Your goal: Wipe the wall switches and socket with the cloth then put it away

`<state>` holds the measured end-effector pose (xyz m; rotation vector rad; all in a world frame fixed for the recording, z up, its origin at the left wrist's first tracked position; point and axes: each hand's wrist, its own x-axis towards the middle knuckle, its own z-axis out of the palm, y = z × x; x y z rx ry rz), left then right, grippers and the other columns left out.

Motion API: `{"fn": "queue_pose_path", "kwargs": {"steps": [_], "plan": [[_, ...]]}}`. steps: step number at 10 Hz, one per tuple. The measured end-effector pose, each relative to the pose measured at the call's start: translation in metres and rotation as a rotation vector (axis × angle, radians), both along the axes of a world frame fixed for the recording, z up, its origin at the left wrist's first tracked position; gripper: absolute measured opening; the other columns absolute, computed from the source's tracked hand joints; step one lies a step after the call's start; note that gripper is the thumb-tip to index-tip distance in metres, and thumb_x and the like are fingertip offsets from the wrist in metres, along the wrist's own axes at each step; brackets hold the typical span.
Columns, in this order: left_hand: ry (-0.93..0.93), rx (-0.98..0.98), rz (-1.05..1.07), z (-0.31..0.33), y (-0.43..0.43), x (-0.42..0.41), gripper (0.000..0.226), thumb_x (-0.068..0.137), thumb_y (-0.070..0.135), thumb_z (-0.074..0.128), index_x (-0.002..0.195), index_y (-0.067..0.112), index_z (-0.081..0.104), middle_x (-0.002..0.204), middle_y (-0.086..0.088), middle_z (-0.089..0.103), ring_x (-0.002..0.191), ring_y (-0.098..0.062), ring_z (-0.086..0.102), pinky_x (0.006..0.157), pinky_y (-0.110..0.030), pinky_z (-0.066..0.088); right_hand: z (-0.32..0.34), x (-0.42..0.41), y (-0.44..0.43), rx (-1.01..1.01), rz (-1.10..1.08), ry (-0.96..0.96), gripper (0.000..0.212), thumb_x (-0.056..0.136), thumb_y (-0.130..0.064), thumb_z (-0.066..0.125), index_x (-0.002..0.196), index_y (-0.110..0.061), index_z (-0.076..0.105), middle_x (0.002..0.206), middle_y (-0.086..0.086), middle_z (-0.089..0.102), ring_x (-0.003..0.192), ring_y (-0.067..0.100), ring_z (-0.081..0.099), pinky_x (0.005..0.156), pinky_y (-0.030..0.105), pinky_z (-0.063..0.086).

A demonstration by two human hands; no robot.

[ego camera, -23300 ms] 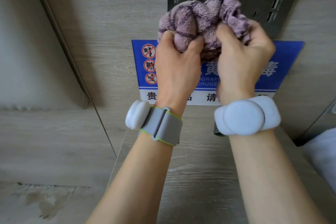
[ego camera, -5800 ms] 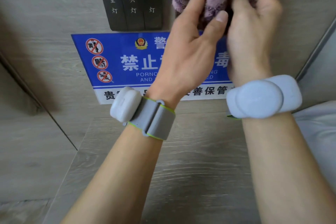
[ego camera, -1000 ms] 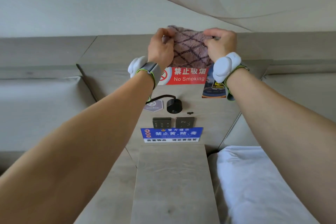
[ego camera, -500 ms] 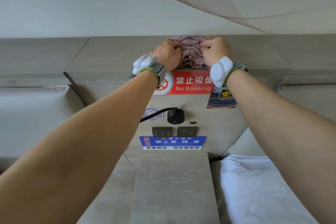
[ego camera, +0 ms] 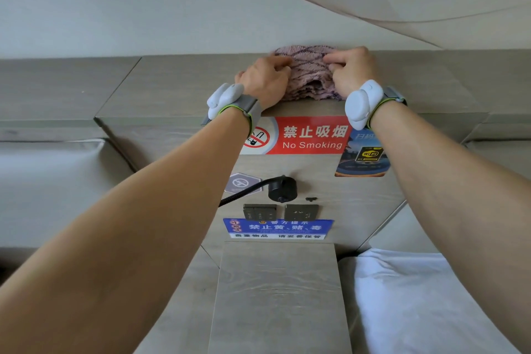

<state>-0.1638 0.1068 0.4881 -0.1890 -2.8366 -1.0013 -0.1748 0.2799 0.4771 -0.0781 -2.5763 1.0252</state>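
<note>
The purple fluffy cloth (ego camera: 309, 77) lies folded on the top ledge of the wooden headboard panel (ego camera: 172, 86), against the wall. My left hand (ego camera: 265, 80) pinches its left edge and my right hand (ego camera: 352, 72) pinches its right edge, both arms stretched up. Far below, the dark switch plate (ego camera: 260, 211) and the dark socket plate (ego camera: 301, 212) sit side by side on the panel front, uncovered, above a blue sign (ego camera: 278, 227).
A red No Smoking sign (ego camera: 304, 135) and a WiFi sticker (ego camera: 365, 158) hang under the ledge. A black round lamp base with a flexible neck (ego camera: 281, 188) sticks out above the switches. A wooden nightstand top (ego camera: 277, 290) lies below, white bedding (ego camera: 425, 302) to its right.
Over the last second the hands carried the cloth from in front of the panel up onto the top ledge and lowered it flat. Earlier it was rubbed on the switches and socket.
</note>
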Motion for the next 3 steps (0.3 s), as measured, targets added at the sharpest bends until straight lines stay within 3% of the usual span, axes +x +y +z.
{"fn": "queue_pose_path", "kwargs": {"steps": [1, 2, 3], "plan": [[0.012, 0.074, 0.026, 0.002, -0.004, 0.005, 0.043, 0.102, 0.04, 0.041, 0.144, 0.035, 0.047, 0.159, -0.001, 0.04, 0.146, -0.027, 0.039, 0.122, -0.041, 0.027, 0.005, 0.009, -0.001, -0.081, 0.015, 0.038, 0.031, 0.095, -0.012, 0.054, 0.123, -0.014, 0.067, 0.128, 0.007, 0.067, 0.117, 0.022, 0.062, 0.093, 0.021, 0.047], [0.036, 0.055, 0.064, 0.004, -0.008, 0.019, 0.05, 0.104, 0.045, 0.034, 0.148, 0.024, 0.04, 0.157, -0.007, 0.042, 0.144, -0.031, 0.041, 0.119, -0.044, 0.03, 0.006, 0.022, -0.001, -0.141, 0.022, 0.064, 0.038, 0.096, -0.02, 0.055, 0.133, -0.013, 0.058, 0.136, 0.011, 0.06, 0.125, 0.026, 0.057, 0.103, 0.025, 0.043], [0.054, -0.021, 0.148, -0.005, -0.009, 0.05, 0.046, 0.104, 0.049, 0.027, 0.126, 0.017, 0.052, 0.135, -0.012, 0.057, 0.129, -0.033, 0.052, 0.106, -0.044, 0.033, 0.006, 0.052, -0.001, -0.109, 0.014, 0.071, 0.041, 0.099, -0.024, 0.052, 0.138, -0.011, 0.052, 0.143, 0.014, 0.054, 0.131, 0.03, 0.052, 0.108, 0.033, 0.042]]}}
